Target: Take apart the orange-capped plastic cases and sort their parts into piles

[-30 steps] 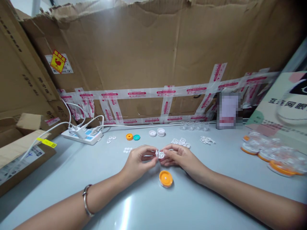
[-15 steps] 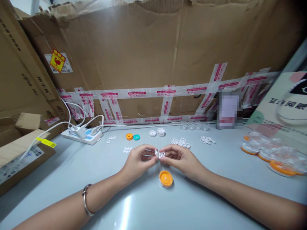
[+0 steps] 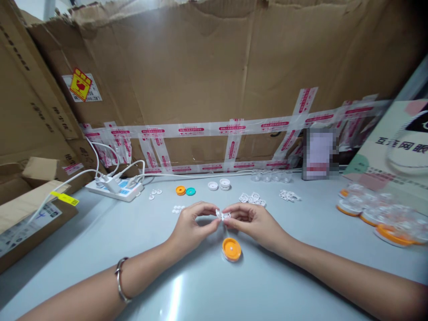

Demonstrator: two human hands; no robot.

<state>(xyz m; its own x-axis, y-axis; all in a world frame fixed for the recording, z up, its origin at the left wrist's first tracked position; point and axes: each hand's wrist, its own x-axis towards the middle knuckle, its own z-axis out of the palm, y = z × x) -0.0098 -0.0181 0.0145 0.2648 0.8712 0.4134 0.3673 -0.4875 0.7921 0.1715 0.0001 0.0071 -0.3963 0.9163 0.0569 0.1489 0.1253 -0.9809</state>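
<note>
The left hand (image 3: 194, 223) and right hand (image 3: 253, 220) are close together, thumb and fingers of each pinched narrowly around small white parts (image 3: 227, 215), held just beyond the near orange disc (image 3: 231, 249); white openwork pieces (image 3: 253, 199) lie farther off, slightly right

Held pieces (image 3: 226, 216) are white; wheel (image 3: 231, 249) orange; disc (image 3: 190, 191) teal.

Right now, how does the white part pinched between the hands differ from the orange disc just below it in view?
The white part is white; the orange disc is orange with a pale centre dot. The white part looks smaller than the orange disc. The white part is held by the fingers; the orange disc rests on the table.
</note>
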